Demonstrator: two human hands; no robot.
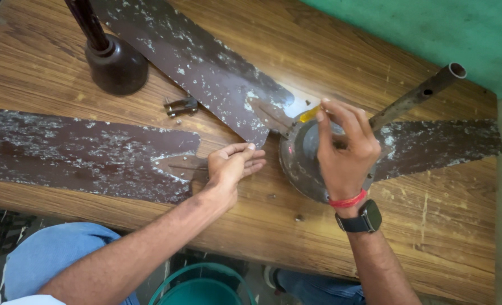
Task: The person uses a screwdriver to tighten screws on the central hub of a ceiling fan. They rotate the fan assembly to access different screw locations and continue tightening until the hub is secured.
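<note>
Resting at centre frame on the wooden surface (431,237): ceiling fan motor (302,164), right hand (346,148) pinching a yellow-handled tool (309,114) over it; left hand (232,164), fingers loosely extended, touching a detached brown fan blade (76,152).

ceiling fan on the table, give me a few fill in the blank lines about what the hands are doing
1. The right hand works on top of the fan's round ____, holding a yellow-handled tool.
2. The left hand rests on the metal bracket of a loose brown ____.
3. The fan parts lie on a ____ table.
4. The right wrist bears a dark watch and a ____ band.

Missing words: motor housing; blade; wooden; red
</note>
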